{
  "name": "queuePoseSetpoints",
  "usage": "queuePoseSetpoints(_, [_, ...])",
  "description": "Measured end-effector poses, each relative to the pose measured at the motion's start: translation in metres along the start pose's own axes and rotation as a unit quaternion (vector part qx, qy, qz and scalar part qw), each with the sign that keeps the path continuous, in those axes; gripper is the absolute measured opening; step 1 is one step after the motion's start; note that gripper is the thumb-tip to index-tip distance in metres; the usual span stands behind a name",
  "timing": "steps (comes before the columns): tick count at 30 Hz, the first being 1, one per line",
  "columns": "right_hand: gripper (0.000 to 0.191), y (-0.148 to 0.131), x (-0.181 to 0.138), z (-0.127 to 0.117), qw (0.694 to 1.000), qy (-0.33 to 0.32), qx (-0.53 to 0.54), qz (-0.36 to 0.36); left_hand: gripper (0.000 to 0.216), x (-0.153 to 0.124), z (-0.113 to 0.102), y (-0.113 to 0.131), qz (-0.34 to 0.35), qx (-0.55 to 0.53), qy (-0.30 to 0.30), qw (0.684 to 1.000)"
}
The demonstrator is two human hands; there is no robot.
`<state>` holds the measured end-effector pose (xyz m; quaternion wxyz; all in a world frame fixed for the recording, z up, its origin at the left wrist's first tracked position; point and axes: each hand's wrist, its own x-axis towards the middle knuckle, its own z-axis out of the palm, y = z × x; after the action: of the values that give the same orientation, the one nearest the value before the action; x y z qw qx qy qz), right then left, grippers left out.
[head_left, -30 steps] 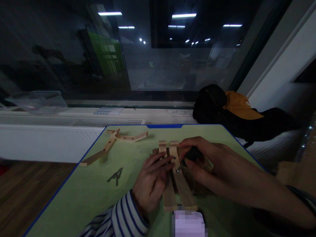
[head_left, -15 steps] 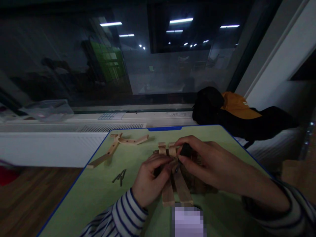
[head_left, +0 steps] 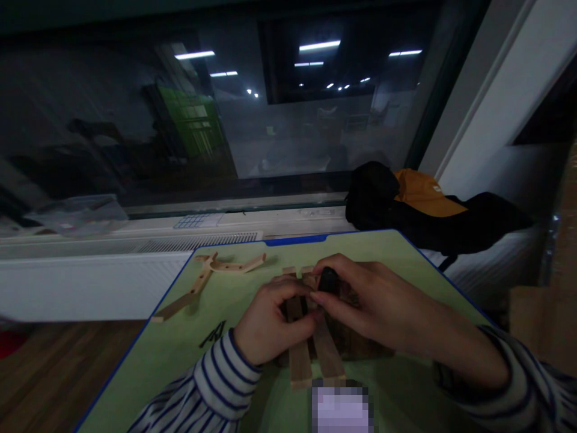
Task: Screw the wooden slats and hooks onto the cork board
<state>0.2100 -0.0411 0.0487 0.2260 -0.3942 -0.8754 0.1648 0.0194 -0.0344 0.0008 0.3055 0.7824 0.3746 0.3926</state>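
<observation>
Two light wooden strips (head_left: 300,361) lie side by side on a darker brown block (head_left: 360,340), their near ends pointing toward me. My left hand (head_left: 274,319) rests over the strips, thumb and index finger curled together at the right strip; what they pinch is hidden. Against those fingertips is my right hand (head_left: 360,294), closed around a short black tool handle (head_left: 329,281). The tool's tip is hidden behind the fingers. Left of my left hand, several dark screws (head_left: 213,334) lie loose.
A jointed wooden piece with bent arms (head_left: 205,275) lies on the green, blue-edged table (head_left: 166,355) at the far left. A pixelated pale object (head_left: 341,409) is at the near edge. Beyond are a radiator (head_left: 112,285), a window sill, and a black and orange garment or bag (head_left: 428,195).
The view has shifted slightly. My left fingers have moved closer to my right fingertips, covering the screw seen earlier on the right strip. The black handle stands more upright.
</observation>
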Motion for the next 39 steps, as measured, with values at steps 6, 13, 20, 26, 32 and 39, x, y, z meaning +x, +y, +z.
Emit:
queuePoseSetpoints(6, [0.022, -0.002, 0.001, 0.002, 1.000, 0.007, -0.011, -0.001, 0.009, -0.001, -0.001, -0.008, 0.012, 0.003, 0.005, 1.000])
queuePoseSetpoints(13, [0.031, -0.008, 0.001, -0.005, 0.999, 0.016, -0.039, -0.017, 0.016, 0.001, 0.000, -0.012, 0.061, 0.020, 0.007, 0.998])
queuePoseSetpoints(20, [0.030, -0.012, 0.005, -0.022, 0.991, 0.042, -0.102, -0.079, 0.014, 0.003, 0.000, -0.005, 0.069, 0.025, 0.007, 0.997])
queuePoseSetpoints(26, [0.022, -0.013, 0.007, -0.022, 0.991, 0.027, -0.069, -0.109, 0.012, 0.002, -0.001, -0.008, 0.047, 0.016, 0.009, 0.999])
queuePoseSetpoints(32, [0.024, -0.013, 0.007, -0.021, 0.989, 0.032, -0.066, -0.127, 0.012, 0.002, 0.001, -0.007, 0.034, 0.022, 0.014, 0.999])
queuePoseSetpoints(39, [0.022, -0.016, 0.007, -0.023, 0.992, 0.012, -0.064, -0.112, 0.021, 0.011, -0.013, 0.008, -0.041, 0.013, -0.102, 0.994])
